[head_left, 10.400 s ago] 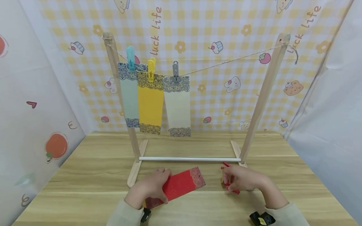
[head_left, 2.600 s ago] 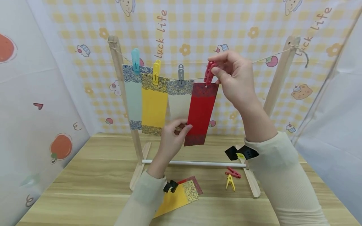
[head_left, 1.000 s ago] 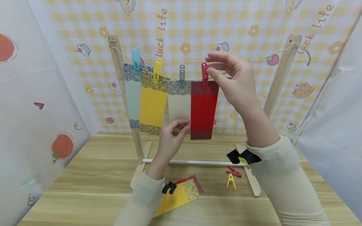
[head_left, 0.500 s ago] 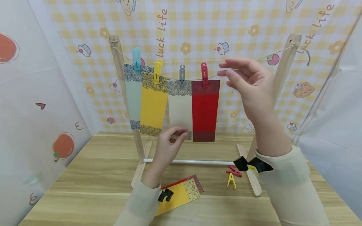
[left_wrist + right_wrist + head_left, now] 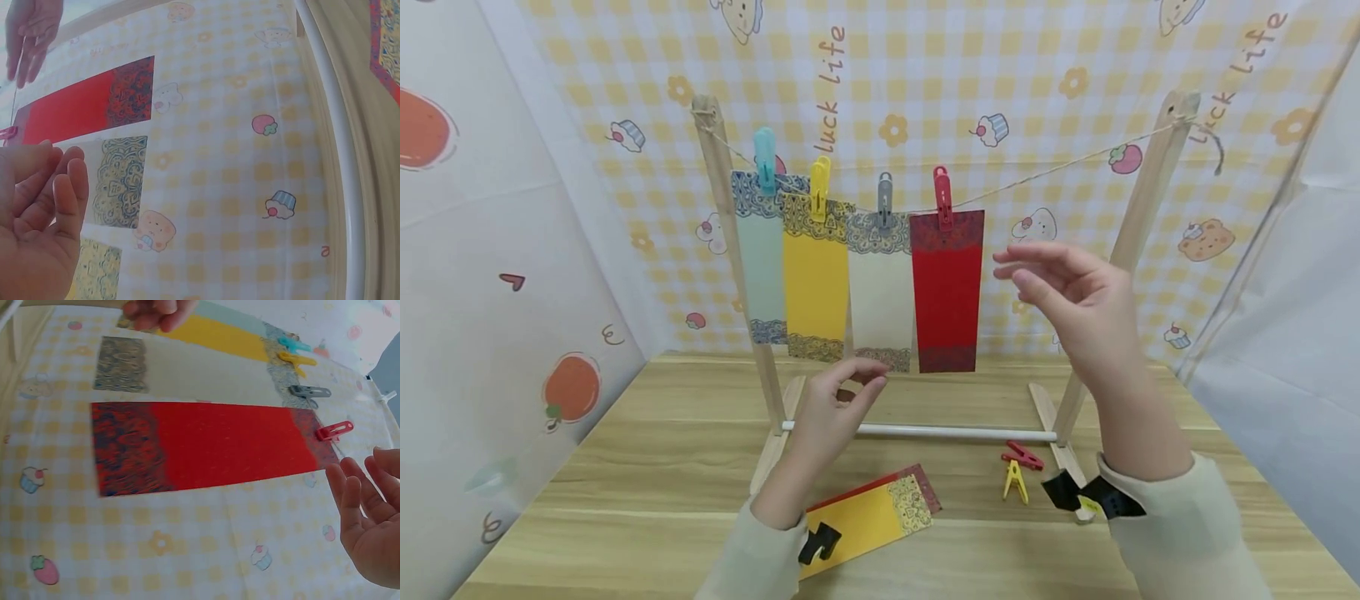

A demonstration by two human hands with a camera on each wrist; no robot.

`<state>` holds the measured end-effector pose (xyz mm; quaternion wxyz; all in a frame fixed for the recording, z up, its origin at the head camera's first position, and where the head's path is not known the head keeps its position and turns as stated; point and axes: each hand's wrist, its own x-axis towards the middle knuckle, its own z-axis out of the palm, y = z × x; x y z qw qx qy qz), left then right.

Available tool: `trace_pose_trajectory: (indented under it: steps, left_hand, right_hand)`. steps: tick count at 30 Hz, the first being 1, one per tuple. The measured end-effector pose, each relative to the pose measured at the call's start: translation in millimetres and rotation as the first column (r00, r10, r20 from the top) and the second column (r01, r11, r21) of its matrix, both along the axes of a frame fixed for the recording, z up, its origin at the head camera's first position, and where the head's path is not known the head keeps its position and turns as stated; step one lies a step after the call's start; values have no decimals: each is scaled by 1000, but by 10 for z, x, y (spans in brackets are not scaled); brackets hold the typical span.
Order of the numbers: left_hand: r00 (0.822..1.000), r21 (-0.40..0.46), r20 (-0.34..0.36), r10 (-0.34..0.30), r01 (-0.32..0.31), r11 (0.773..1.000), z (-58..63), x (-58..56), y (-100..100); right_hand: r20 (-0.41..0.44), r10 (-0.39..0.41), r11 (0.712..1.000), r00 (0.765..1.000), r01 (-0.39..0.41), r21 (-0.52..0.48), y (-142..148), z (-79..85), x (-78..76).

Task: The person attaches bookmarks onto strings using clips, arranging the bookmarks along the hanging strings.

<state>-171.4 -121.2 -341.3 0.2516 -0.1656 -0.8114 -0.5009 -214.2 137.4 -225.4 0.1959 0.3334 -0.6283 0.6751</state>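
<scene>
a yellow card (image 5: 861, 531) lay nearest. the left hand (image 5: 829, 415) and right hand (image 5: 1092, 321), fingers loosely bent, had drawn off empty; beyond, the red card (image 5: 948, 292) hung by its red peg (image 5: 942, 197) on the string (image 5: 1047, 172), its pegging apparently done.

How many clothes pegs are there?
6. On the beige string: light-blue plastic peg, yellow plastic peg, gray plastic peg, red plastic peg. On the wooden table: another red plastic peg, another yellow plastic peg. None seem hidden.

wood-grain tabletop (image 5: 625, 467) | yellow-checked backdrop (image 5: 1000, 50) with "luck life" lettering (image 5: 831, 87) | fruit-printed white left drape (image 5: 467, 275) | whitish right drape (image 5: 1292, 283)
</scene>
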Motion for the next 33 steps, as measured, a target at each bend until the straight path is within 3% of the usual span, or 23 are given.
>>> trace_pose_trajectory:
  steps: [7,14,17,19,22,26,30,33]
  left_hand:
    - [998,-74,55,41,-37,997,-49,104,-131]
    - [987,-262,160,11,31,965,-160,240,-277]
    - [984,-311,181,1,56,949,-194,274,-311]
    - [976,-343,216,1,75,936,-209,282,-326]
    - [962,-383,273,-23,131,915,-234,281,-355]
    - [940,-443,338,-49,205,873,-296,261,-396]
    - [910,-467,409,-63,268,842,-317,237,-411]
    - [882,-475,467,-58,306,825,-319,229,-427]
  right_hand:
    - [107,20,990,994,-35,138,210,-471,14]
    - [246,21,936,969,-106,336,468,-978,-11]
    - [298,13,886,954,-149,439,556,-1135,-48]
    - [345,44,840,938,-221,495,604,-1218,-90]
    - [417,117,755,901,-354,552,660,-1320,-136]
    - [489,237,655,840,-509,558,730,-1448,-149]
    - [525,289,610,800,-577,543,780,-1536,-155]
    - [525,281,590,804,-576,566,782,-1581,-166]
